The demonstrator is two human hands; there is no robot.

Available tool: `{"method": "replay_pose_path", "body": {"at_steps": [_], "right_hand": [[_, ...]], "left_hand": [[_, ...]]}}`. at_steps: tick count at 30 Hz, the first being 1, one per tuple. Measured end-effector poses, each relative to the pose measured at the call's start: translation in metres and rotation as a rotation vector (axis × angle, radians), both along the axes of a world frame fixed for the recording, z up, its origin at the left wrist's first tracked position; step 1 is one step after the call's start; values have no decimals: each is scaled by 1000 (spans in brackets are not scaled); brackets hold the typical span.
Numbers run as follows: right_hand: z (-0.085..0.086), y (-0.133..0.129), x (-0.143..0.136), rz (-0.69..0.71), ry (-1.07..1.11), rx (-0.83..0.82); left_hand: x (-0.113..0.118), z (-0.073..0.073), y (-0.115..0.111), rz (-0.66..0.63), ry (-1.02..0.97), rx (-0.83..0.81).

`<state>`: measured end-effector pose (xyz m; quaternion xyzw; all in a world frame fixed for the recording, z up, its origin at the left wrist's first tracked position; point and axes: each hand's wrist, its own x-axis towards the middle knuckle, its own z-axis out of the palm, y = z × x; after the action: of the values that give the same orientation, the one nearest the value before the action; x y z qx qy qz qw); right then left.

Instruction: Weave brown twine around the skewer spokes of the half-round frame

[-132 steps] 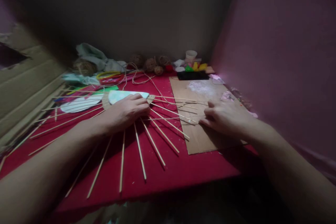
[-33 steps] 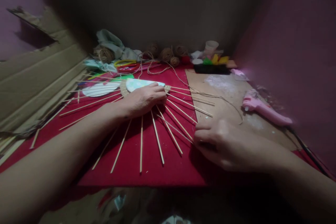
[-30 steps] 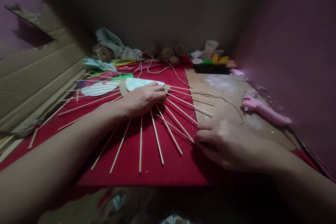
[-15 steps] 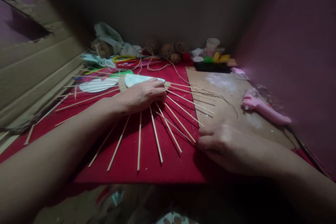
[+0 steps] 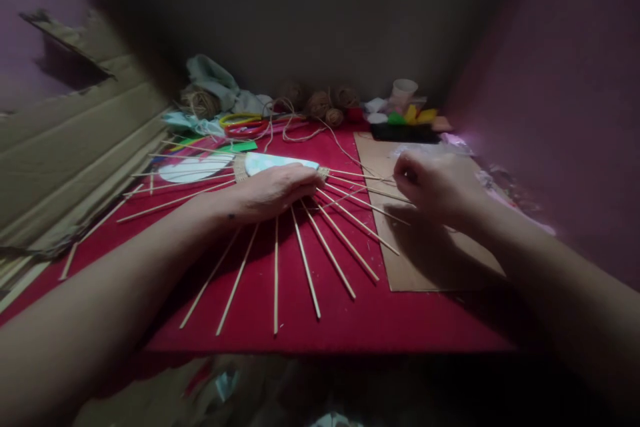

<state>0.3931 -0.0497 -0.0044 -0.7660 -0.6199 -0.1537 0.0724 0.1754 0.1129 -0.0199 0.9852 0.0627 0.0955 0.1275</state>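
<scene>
A round piece (image 5: 240, 167) of woven twine with a pale patterned centre (image 5: 270, 161) lies on the red cloth, thin wooden sticks (image 5: 311, 267) fanning out from its edge. My left hand (image 5: 283, 188) bears down on its near side, fingers together and bent over the rim; the thumb is hidden. Off to the right, my right hand (image 5: 433, 183) is closed in a pinch, raised over the cardboard sheet (image 5: 435, 263). A strand of twine (image 5: 345, 197) runs from the woven rim across the right-hand sticks toward it. Its fingertips are partly hidden.
Balls of twine (image 5: 319, 105), scissors (image 5: 243, 125) with red and yellow handles, and a clear cup (image 5: 404, 90) stand along the back. A white oval (image 5: 195, 169) lies beneath the left sticks. Torn cardboard (image 5: 75, 133) borders the left side. A pink glue gun (image 5: 520, 210) is mostly behind my right arm.
My right hand has swung up and away from the table's front, carrying the twine across several sticks. My left hand stays on the woven piece, its fingers now straighter. The view has shifted slightly.
</scene>
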Motion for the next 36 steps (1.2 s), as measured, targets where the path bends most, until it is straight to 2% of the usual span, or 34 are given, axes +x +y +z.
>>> {"method": "replay_pose_path", "body": {"at_steps": [3,6,10,13,16,20,24,26,31,33,36], "right_hand": [[1,12,0,-60,-24,-89],[7,23,-5,-110,-4,-116],[10,38,-5,-138,34,-55],[8,38,0,-140,50,-70],[12,24,5,-82,140,-99],[22,0,8,-11,303,-83],[18,-5,11,16,323,-136],[14,-4,12,38,347,-190],[15,-6,12,233,551,-415],[16,-8,13,266,565,-504],[14,-9,14,287,530,-550]], "left_hand": [[-3,2,-4,17,77,-20],[-3,-2,-3,27,112,-11],[-3,-11,-1,51,58,-50],[-3,-13,-1,-12,-3,-52],[-1,-14,-1,-17,-17,-33],[5,-18,-5,107,-59,39],[13,-21,-10,184,-48,151],[17,-20,-11,208,-33,176],[25,-19,-6,225,21,244],[27,-19,-4,231,39,309],[28,-19,-3,225,81,360]]}}
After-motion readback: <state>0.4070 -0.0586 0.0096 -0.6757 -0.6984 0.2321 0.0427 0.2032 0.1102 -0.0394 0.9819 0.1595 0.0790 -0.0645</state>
